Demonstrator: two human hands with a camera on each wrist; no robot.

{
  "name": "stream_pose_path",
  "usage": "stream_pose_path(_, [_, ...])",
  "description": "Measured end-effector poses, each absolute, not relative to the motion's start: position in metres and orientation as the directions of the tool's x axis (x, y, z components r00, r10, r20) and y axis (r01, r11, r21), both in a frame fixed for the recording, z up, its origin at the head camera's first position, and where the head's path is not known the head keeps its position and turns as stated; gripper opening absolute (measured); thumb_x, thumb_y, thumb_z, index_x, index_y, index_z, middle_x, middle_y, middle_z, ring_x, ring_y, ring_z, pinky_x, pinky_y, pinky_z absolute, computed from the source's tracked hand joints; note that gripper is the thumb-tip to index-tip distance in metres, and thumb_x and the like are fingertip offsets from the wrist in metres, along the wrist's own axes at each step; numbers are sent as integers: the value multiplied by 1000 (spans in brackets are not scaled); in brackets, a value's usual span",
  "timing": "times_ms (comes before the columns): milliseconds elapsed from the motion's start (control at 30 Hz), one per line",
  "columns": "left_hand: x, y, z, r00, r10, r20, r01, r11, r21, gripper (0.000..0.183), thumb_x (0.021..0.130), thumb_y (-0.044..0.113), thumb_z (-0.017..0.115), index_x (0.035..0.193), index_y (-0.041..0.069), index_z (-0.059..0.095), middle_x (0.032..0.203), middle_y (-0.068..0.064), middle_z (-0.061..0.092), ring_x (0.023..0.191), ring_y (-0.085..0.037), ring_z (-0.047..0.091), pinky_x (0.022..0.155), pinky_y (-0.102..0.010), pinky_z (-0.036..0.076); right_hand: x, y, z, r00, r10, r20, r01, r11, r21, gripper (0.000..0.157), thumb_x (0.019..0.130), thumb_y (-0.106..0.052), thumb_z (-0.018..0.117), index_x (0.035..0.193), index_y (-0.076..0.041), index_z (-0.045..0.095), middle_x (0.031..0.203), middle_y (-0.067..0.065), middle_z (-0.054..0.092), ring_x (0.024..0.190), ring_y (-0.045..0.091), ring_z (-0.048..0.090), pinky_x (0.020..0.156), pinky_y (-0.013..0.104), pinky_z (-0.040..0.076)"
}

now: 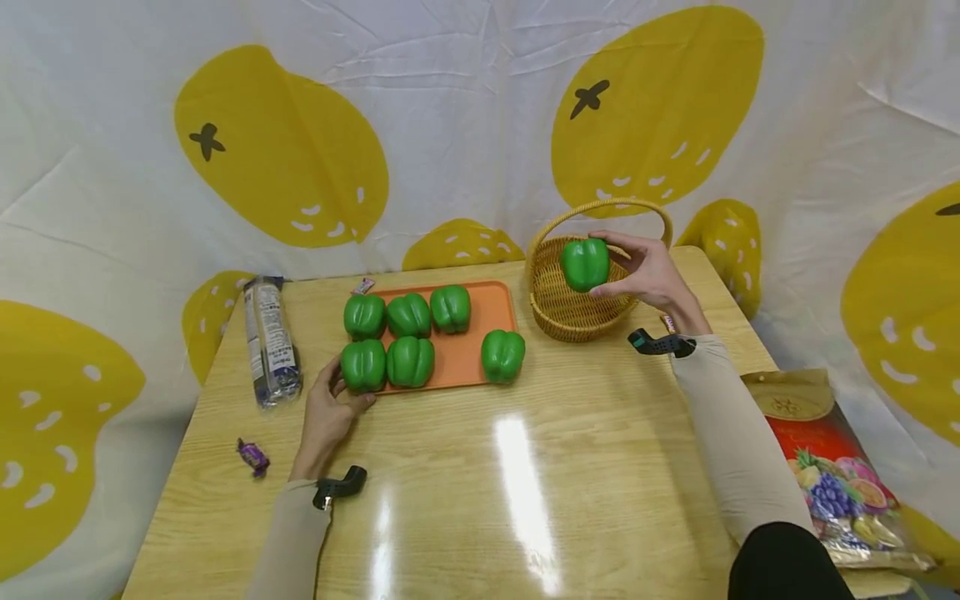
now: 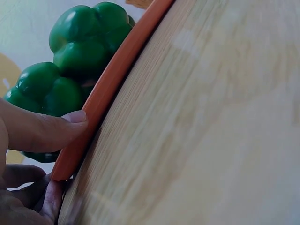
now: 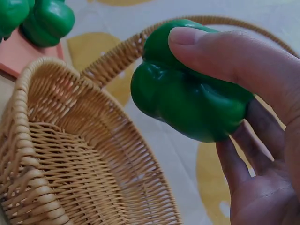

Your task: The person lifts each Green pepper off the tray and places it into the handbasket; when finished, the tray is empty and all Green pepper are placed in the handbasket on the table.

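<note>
My right hand (image 1: 651, 273) holds a green bell pepper (image 1: 584, 265) over the wicker basket (image 1: 573, 327). In the right wrist view, the thumb lies across that pepper and the other fingers support its far side. No pepper shows in the visible part of the basket. Several more green bell peppers (image 1: 409, 362) lie on an orange tray (image 1: 491, 307), most grouped at its left, with one at the front right corner. My left hand (image 1: 327, 417) grips the tray's front left corner. The left wrist view has its thumb on the rim and a finger under it.
A clear-and-blue wrapped packet (image 1: 272, 346) lies left of the tray, with a purple wrapped candy (image 1: 253, 457) nearer the front. Another small candy (image 1: 363, 286) sits behind the tray. A fruit-printed bag (image 1: 836, 475) rests at the right edge. A patterned cloth (image 1: 465, 100) hangs behind the table.
</note>
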State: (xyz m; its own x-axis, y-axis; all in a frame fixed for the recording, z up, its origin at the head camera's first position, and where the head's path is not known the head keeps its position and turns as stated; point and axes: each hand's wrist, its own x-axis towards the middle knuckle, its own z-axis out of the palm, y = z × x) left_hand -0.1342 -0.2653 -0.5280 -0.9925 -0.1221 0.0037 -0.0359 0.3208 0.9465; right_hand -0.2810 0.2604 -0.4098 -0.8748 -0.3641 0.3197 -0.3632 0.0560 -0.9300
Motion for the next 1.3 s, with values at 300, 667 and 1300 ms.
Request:
stream_pose_path(300, [-128,-258,-507,-994,-106,2,-34,341,939,91,77,-6,78,154,1,29,147,-23,42,127,-36,50,110,-28,45,-327,253,-436,-907,-363,212,-270,115,-956,84,62,14,87,138,-2,56,149,15,47,137,28,45,116,32,41])
stream_pose_path(667, [-124,-264,-499,-998,-52,-30,-45,330,943,87,80,-9,75,153,-2,28,148,-25,37,132,-42,46,111,-32,46,-351,249,-462,-933,-354,-58,-75,352,-933,84,61,-8,94,138,-16,59,150,5,48,137,26,46,106,35,52])
stream_pose_path(1300, [-125,-265,-498,-998,-44,51,34,317,948,84,77,-13,74,150,-7,33,140,-28,41,128,-43,47,102,-12,47,-327,242,-426,-918,-395,19,-269,589,-762,105,71,-23,91,156,-18,30,157,12,36,142,38,34,117,61,32])
